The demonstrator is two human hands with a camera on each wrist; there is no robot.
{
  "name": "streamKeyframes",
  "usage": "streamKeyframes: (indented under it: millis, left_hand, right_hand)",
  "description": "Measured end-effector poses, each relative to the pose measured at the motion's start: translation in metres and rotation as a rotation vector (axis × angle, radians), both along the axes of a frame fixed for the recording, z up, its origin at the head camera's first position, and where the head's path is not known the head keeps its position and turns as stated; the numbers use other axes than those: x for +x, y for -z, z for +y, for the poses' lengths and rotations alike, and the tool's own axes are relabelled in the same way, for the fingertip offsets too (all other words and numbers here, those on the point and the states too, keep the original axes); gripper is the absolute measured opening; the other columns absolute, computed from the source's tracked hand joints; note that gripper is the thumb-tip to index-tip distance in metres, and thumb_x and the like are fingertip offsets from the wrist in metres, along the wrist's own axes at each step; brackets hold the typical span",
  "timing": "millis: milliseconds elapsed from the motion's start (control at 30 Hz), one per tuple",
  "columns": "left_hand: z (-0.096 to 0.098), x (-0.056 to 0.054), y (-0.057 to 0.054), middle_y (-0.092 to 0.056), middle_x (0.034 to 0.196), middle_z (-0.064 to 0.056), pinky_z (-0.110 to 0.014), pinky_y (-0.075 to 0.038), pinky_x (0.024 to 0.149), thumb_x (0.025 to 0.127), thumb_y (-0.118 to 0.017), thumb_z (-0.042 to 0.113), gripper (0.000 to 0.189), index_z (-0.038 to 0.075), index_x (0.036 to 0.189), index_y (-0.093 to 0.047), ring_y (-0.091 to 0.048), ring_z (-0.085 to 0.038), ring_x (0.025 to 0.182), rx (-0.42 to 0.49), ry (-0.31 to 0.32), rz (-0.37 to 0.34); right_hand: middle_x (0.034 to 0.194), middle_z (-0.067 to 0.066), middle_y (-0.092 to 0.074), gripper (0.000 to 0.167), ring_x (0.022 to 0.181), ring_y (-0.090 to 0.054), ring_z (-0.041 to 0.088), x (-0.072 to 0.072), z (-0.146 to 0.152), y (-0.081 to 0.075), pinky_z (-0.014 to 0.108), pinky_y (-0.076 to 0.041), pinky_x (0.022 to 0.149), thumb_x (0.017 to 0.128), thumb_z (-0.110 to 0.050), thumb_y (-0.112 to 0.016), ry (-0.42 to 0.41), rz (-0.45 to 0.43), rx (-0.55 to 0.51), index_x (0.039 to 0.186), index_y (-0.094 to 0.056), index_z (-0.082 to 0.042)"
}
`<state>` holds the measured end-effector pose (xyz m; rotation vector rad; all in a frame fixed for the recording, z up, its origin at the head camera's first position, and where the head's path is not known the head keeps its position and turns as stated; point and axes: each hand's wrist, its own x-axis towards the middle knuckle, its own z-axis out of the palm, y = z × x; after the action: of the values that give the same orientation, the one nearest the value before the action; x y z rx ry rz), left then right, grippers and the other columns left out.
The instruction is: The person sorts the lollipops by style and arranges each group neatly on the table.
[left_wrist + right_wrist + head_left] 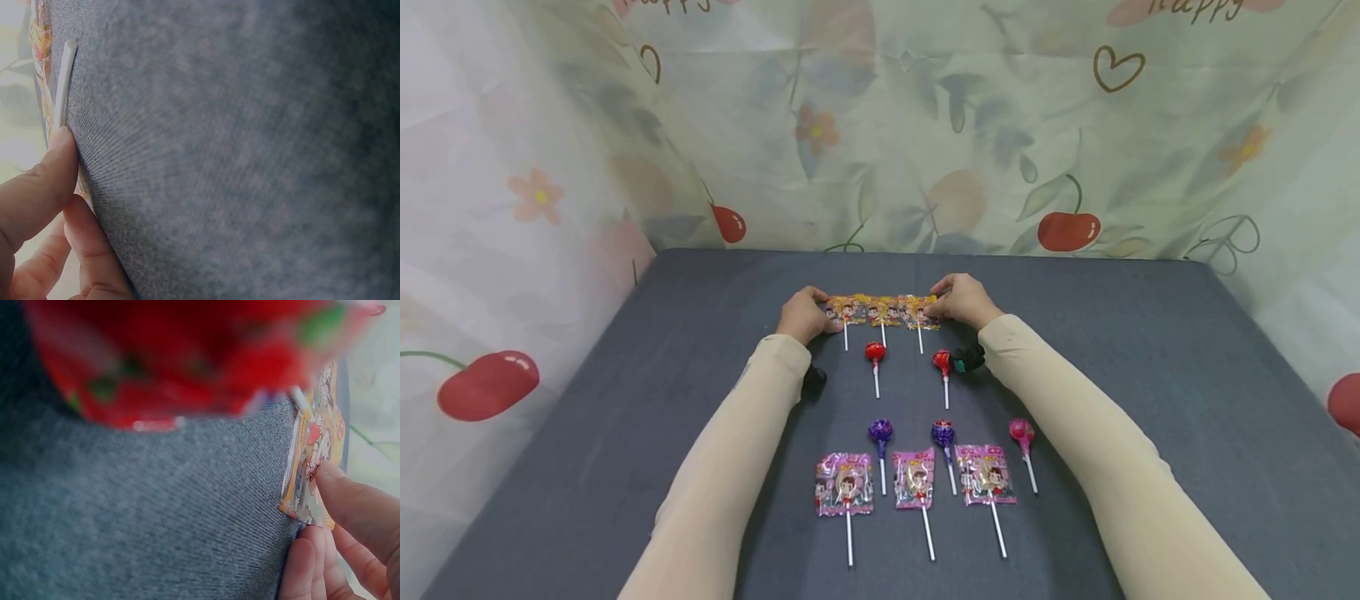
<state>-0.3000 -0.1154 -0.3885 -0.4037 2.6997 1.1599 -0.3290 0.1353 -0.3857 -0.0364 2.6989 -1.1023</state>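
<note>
Three lollipops in yellow cartoon wrappers lie side by side in a row at the far part of the table, sticks toward me. My left hand (803,315) pinches the outer edge of the left yellow-wrapped lollipop (846,310); its white stick (65,81) shows beyond the thumb in the left wrist view. At the other end, my right hand (966,302) grips the right yellow-wrapped lollipop (919,312), thumb on the printed wrapper (320,450) and fingers at its edge. Between them is the middle yellow-wrapped lollipop (883,312), untouched by either hand.
Nearer me lie two red lollipops (875,353), two purple lollipops (881,432) and a pink lollipop (1021,432). Three pink-wrapped lollipops (845,485) form the front row. A grey cloth (647,375) covers the table; a printed curtain (895,167) hangs behind.
</note>
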Motion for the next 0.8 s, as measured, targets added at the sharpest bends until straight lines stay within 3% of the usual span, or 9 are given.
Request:
streamKeyframes:
  millis: [600, 700, 800]
  left_hand:
    - [0.0005, 0.0001, -0.0007, -0.05, 0.14, -0.018, -0.043, -0.037, 0.106, 0.079, -0.08, 0.01, 0.058, 0.007, 0.13, -0.053, -0.046, -0.031, 0.123, -0.006, 0.003, 0.003]
    - [0.0001, 0.0, -0.0002, -0.05, 0.14, -0.018, -0.043, -0.037, 0.106, 0.079, -0.08, 0.011, 0.058, 0.007, 0.13, -0.053, -0.046, -0.031, 0.123, -0.01, 0.006, 0.007]
    - [0.0, -0.0002, 0.0001, -0.05, 0.14, -0.018, -0.043, -0.036, 0.106, 0.079, -0.08, 0.011, 0.058, 0.007, 0.13, -0.054, -0.045, -0.032, 0.124, -0.015, 0.008, 0.011]
  right_hand:
    - [0.099, 0.014, -0.068, 0.036, 0.075, -0.06, 0.016, -0.0027, 0.0013, 0.0008, 0.027, -0.047, 0.068, 0.084, -0.014, -0.076, 0.009, -0.01, 0.012, 0.116, -0.063, -0.002]
    - [0.104, 0.015, -0.067, 0.037, 0.08, -0.061, 0.018, -0.0022, 0.0023, 0.0013, 0.029, -0.05, 0.072, 0.085, -0.014, -0.075, 0.014, -0.022, -0.034, 0.117, -0.063, -0.002]
    - [0.115, 0.019, -0.064, 0.041, 0.095, -0.063, 0.025, -0.0022, 0.0052, 0.0003, 0.034, -0.053, 0.083, 0.087, -0.013, -0.072, 0.027, -0.066, -0.164, 0.124, -0.058, 0.0]
